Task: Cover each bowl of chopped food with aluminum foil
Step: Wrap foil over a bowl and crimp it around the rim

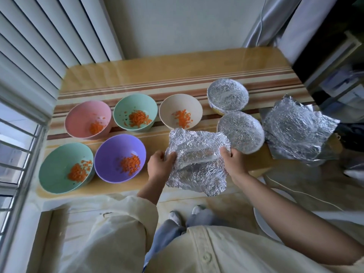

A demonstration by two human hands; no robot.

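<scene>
Seemingly light and tear-prone, the foil sheet (197,170) between the fingers is pinched at opposite edges by the left hand (160,165) and right hand (233,161).

Head-worn wide-angle view, close, steeply down over the table (177,66).

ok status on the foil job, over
Left grip and right grip hold foil sheet by its sides. Two covered bowls, five open bowls. Spare foil at right, not in the way.
</scene>
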